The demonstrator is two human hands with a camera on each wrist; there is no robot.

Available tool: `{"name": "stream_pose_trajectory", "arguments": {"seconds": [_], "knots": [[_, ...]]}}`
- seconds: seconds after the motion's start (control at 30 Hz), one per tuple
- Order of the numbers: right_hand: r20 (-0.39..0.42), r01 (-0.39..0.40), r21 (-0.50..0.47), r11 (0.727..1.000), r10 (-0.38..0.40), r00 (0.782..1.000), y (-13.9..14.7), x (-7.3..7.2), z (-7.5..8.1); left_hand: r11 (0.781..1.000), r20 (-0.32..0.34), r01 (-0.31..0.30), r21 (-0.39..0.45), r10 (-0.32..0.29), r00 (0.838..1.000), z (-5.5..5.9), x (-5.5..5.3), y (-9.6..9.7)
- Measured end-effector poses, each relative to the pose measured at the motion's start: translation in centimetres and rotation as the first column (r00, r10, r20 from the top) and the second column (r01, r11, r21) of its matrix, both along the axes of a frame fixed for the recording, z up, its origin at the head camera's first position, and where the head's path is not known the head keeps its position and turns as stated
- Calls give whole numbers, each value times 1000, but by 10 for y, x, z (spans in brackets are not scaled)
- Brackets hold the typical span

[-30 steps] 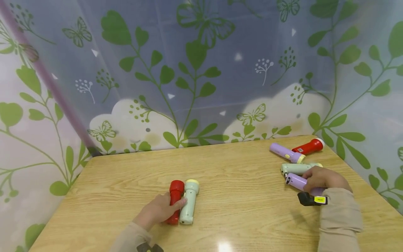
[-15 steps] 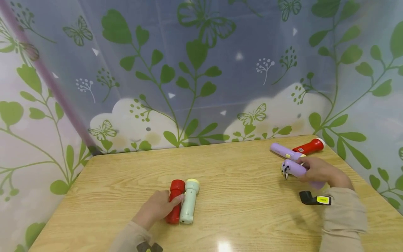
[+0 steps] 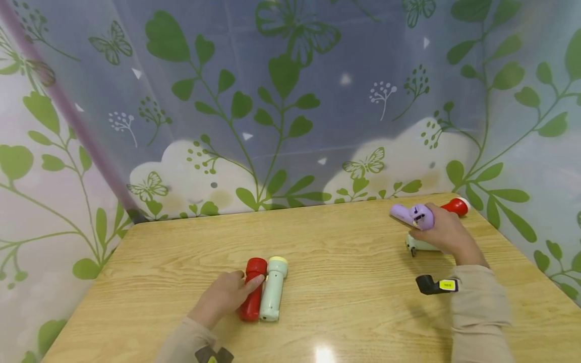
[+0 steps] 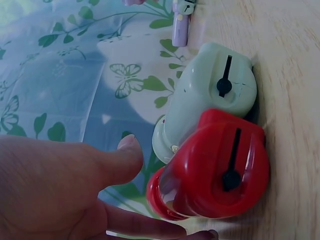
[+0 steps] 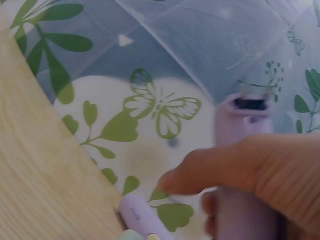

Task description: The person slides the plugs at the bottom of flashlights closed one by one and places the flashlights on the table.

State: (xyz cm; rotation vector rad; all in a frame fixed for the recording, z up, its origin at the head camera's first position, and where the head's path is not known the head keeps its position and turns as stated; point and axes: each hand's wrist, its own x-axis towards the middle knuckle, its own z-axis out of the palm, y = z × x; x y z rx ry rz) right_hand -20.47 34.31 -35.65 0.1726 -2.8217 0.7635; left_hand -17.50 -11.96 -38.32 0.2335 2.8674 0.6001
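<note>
Gripping a raised purple flashlight (image 3: 425,217) in the right hand (image 3: 447,232) — with a second purple flashlight (image 3: 399,212) just left of the grip and a green flashlight (image 3: 425,245) partly hidden below. Spreading the left hand (image 3: 223,293) loosely beside a red flashlight (image 3: 250,306), thumb wide — cannot tell whether touching.

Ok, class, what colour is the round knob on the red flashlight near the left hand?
The knob is black, clearest in the left wrist view.
</note>
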Motion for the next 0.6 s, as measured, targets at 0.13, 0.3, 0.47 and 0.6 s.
{"name": "stream_pose_trajectory", "arguments": {"seconds": [0.13, 0.3, 0.47, 0.6], "knots": [[-121, 96, 14, 995, -94, 988, -6, -2, -1, 999, 14, -30, 11, 30, 999, 0, -1, -1], [-240, 142, 2, 990, -137, 961, -14, -4, -1, 999, 25, -46, 11, 46, 999, 2, -2, -2], [-344, 70, -42, 997, -80, 935, -24, -7, -2, 998, 32, -59, 26, 58, 998, 4, -2, -3], [-417, -24, -80, 996, -12, 909, -35, -9, 0, 997, 5, -55, 57, 55, 998, 6, -2, -4]]}}
